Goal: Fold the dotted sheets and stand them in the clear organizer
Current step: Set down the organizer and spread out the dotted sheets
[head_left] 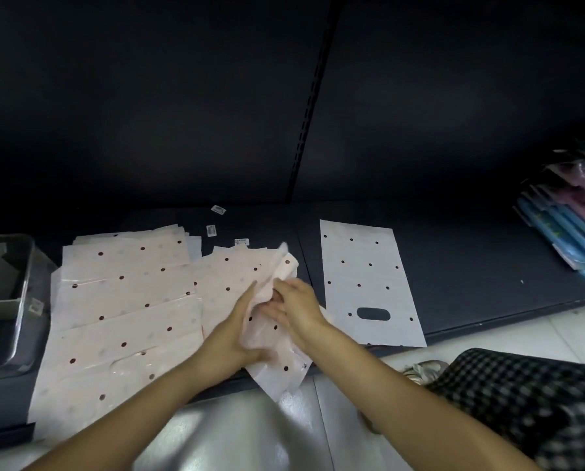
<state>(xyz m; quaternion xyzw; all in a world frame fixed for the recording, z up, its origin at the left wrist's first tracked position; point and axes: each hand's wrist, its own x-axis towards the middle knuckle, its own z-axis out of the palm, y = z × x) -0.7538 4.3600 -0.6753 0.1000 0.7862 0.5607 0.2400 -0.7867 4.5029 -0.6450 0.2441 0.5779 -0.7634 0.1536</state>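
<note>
Both hands work one pale pink dotted sheet (277, 348) at the middle of the dark shelf (488, 273). My left hand (240, 321) grips its crumpled left side. My right hand (294, 307) curls round the raised fold, whose top corner sticks up, blurred. A stack of pink dotted sheets (124, 300) lies flat to the left, with more beneath the held sheet. A single white dotted sheet (366, 283) with a handle slot lies flat to the right. The clear organizer (23, 300) stands at the far left edge with pale folded pieces inside.
Three small white labels (218, 209) lie on the shelf behind the sheets. Blue and pink packaged goods (569, 226) are stacked at the far right. A checkered cloth (522, 402) lies over the white tiled floor (250, 436) in front of the shelf.
</note>
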